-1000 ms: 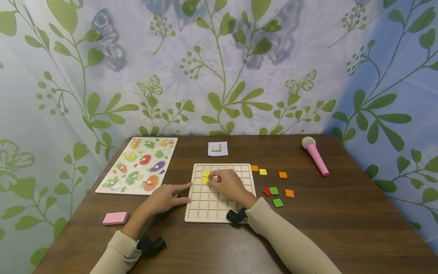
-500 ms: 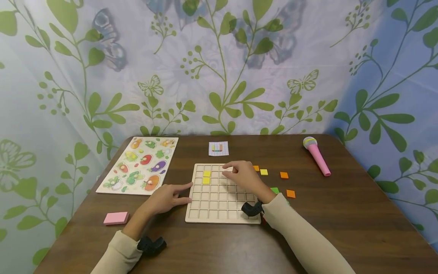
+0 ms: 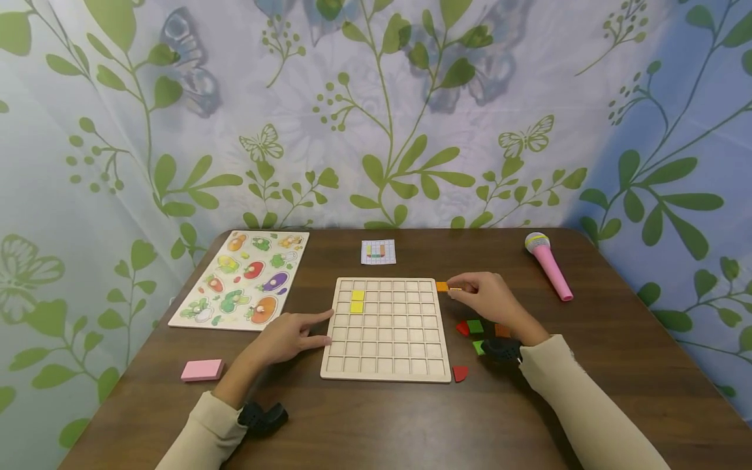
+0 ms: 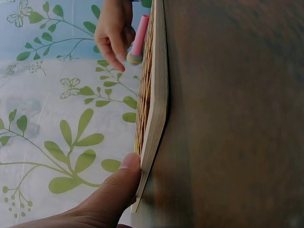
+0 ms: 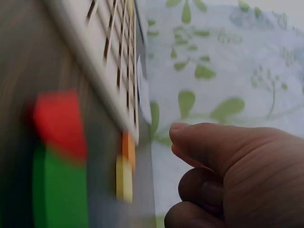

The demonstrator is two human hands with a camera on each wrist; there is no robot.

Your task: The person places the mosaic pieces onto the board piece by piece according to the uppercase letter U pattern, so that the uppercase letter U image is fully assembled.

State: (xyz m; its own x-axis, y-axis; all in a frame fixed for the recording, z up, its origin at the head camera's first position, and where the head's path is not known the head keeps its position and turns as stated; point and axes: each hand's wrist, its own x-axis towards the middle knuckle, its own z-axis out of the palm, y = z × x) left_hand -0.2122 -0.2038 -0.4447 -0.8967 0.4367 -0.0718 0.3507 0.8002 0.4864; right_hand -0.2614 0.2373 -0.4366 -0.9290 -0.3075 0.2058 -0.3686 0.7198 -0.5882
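Observation:
A pale wooden grid board (image 3: pixel 376 352) lies mid-table, with two yellow tiles (image 3: pixel 356 307) in neighbouring cells near its upper left. My left hand (image 3: pixel 290 338) touches the board's left edge with thumb and finger stretched out; the left wrist view shows the thumb (image 4: pixel 126 171) against the rim. Just off the far right corner lie an orange tile (image 3: pixel 442 286) and a loose yellow tile (image 5: pixel 124 180). Over these hovers my right hand (image 3: pixel 487 299), thumb and forefinger extended close together, other fingers bent. In the right wrist view it stands apart from both tiles, holding nothing visible.
Right of the board lie red pieces (image 3: pixel 460 373), green tiles (image 3: pixel 474 326) and an orange tile (image 3: pixel 502 330) partly under my wrist. A pattern card (image 3: pixel 386 258) lies behind the board. Farther out are a vegetable puzzle (image 3: pixel 243 303), pink block (image 3: pixel 202 370) and toy microphone (image 3: pixel 552 271).
My right hand has left the second yellow tile on the board and moved right to the loose tiles. A red piece by the near right corner has come into sight. My left hand stays put.

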